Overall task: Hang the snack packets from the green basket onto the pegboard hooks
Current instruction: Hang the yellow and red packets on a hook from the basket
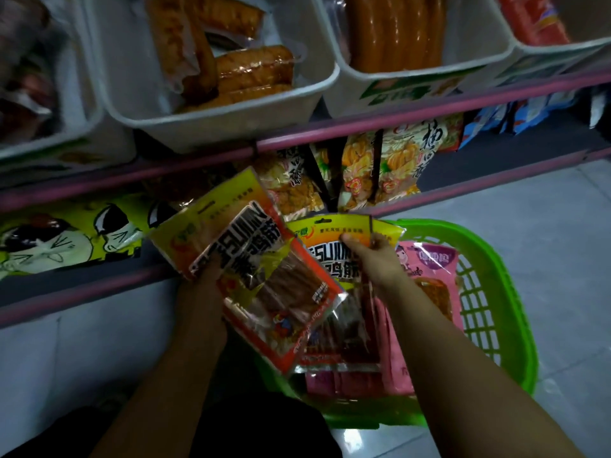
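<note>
The green basket (496, 302) stands on the floor at the lower right, with pink snack packets (429, 269) inside. My left hand (201, 292) grips a yellow-and-red snack packet (251, 269), tilted to the left above the basket's left edge. My right hand (373, 256) pinches the top of a second yellow-and-red packet (334, 259) of the same kind, which lies partly under the first. Orange-patterned packets (396, 160) hang on hooks under the pink shelf rail. The pegboard itself is hidden.
White bins (218, 117) of sausages sit on the pink-edged shelf (429, 110) above. Yellow-green cartoon packets (66, 236) lie on the lower shelf at the left. Blue packets (515, 117) hang at the far right. Grey tiled floor (545, 226) lies to the right of the basket.
</note>
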